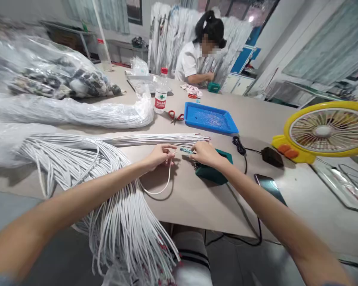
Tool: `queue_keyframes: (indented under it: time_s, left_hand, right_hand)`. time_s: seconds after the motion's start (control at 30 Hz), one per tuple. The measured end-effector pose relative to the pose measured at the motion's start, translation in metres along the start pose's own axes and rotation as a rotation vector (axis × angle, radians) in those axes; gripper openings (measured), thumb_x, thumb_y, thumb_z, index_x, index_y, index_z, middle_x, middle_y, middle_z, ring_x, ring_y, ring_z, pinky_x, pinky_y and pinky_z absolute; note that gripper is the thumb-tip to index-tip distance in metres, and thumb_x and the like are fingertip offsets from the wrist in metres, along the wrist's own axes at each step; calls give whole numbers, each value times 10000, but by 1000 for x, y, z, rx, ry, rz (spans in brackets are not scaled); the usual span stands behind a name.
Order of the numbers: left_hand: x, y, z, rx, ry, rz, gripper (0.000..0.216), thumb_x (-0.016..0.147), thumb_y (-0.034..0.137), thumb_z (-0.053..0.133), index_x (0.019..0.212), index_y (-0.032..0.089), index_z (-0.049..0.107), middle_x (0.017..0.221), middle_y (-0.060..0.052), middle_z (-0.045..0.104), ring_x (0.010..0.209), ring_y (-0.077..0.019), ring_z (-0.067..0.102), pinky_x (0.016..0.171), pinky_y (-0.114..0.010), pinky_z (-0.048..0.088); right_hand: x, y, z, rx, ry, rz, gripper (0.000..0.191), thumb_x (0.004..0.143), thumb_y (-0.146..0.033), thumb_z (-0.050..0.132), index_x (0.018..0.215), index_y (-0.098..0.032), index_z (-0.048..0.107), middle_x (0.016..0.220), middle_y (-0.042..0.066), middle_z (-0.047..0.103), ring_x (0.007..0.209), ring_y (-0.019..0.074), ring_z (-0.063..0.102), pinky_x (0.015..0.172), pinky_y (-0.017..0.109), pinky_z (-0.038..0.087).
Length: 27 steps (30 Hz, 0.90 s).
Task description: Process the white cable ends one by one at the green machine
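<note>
My left hand (162,157) is closed, pinching the end of a white cable (168,180) between thumb and fingers. That cable droops in a loop onto the table and runs back to a large bundle of white cables (116,190). My right hand (205,153) is closed beside a dark green box-shaped device (216,172), its palm partly over it. A small teal piece (186,151) sticks out from its fingertips toward the cable end; its kind is too small to make out. Behind both hands, a row of straight white cables (155,139) lies with reddish tips.
Beyond the hands are a blue tray (210,118) with small bits, red-handled cutters (175,116) and a water bottle (161,95). A yellow fan (322,131), black adapter (272,157) and phone (269,187) lie right. Bagged items (62,79) fill the left. A co-worker (193,59) sits opposite.
</note>
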<state>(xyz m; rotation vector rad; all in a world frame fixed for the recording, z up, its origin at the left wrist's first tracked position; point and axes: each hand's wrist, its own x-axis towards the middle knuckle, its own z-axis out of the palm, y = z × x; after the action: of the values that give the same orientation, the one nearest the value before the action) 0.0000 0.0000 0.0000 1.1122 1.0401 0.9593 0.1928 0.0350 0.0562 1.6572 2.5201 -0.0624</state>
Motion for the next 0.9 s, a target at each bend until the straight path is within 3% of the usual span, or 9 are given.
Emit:
queue_keyframes:
  time_s: [0.3,0.43,0.7,0.9]
  left_hand:
    - [7,-2,-5,-82,42,-50,359,691,85,697,1039,53,614,615,-11,609,425,-87,558,458,-216,455]
    - [7,0,-6,-112,49,-69,392,655,101,733,1027,45,620,625,-23,621,422,-92,561,459,-223,437]
    - [8,2,-8,-120,12,-92,340,677,86,703,1010,35,655,616,-35,629,420,-67,533,427,-193,360]
    - [10,-1,-7,-47,38,-122,308,656,90,723,955,31,684,596,-43,644,412,-80,538,439,-207,385]
  right_hand:
    - [18,5,2,23,-114,58,278,717,-449,632,691,-175,673,719,64,685,719,205,591,597,273,315]
    - [14,-2,3,-12,-54,72,261,706,-413,637,651,-159,657,695,81,671,681,195,566,581,271,292]
    - [0,-9,6,2,48,-57,207,691,-356,645,690,-155,696,686,58,678,633,152,528,546,261,254]
    - [2,-10,10,15,72,-86,176,701,-309,633,690,-158,723,687,65,691,644,159,544,564,266,263]
